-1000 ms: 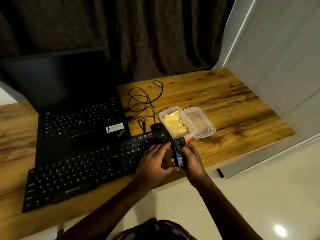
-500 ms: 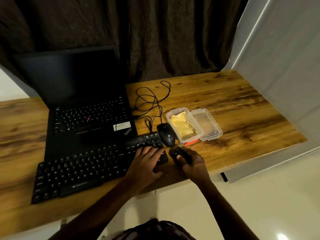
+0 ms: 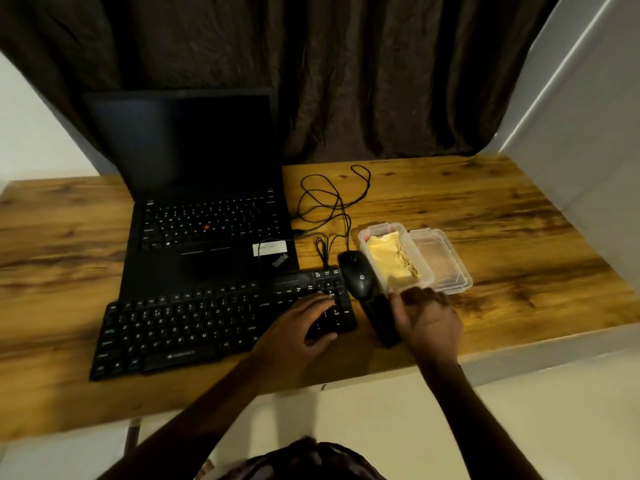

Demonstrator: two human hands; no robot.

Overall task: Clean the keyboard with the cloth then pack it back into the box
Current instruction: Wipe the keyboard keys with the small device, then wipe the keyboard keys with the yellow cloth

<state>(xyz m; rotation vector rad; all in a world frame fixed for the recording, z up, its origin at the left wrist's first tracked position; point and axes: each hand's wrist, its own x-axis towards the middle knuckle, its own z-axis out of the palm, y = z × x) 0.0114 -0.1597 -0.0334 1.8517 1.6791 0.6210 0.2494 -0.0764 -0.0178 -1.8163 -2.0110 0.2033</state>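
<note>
Wooden desk (image 3: 485,216) carries everything: an open black laptop (image 3: 207,220) at the back, a black keyboard (image 3: 194,327) lying in front of it along the near edge, a black mouse (image 3: 358,278) just off the keyboard's right end with its cable (image 3: 329,202) looped behind, and a clear plastic box (image 3: 420,268) beside the mouse holding a yellow cloth (image 3: 391,261). The box's clear lid (image 3: 446,265) lies touching its right side.

The left hand (image 3: 294,337) lies on the right end of the keyboard, fingers spread loosely over the number keys and thumb tucked at the near edge; half a second ago it was in much the same place. The right hand (image 3: 427,323) has changed more. A second ago both hands held a small black device (image 3: 381,320) upright above the desk edge; half a second ago the right hand alone was lowering it. Now the device lies flat on the desk between the keyboard and the right hand, its far end touching the mouse. The right hand's fingers are loosely open, reaching toward the near corner of the box, the palm side just beside the device; whether it touches the device I cannot tell. The cloth sits untouched in the box.
</note>
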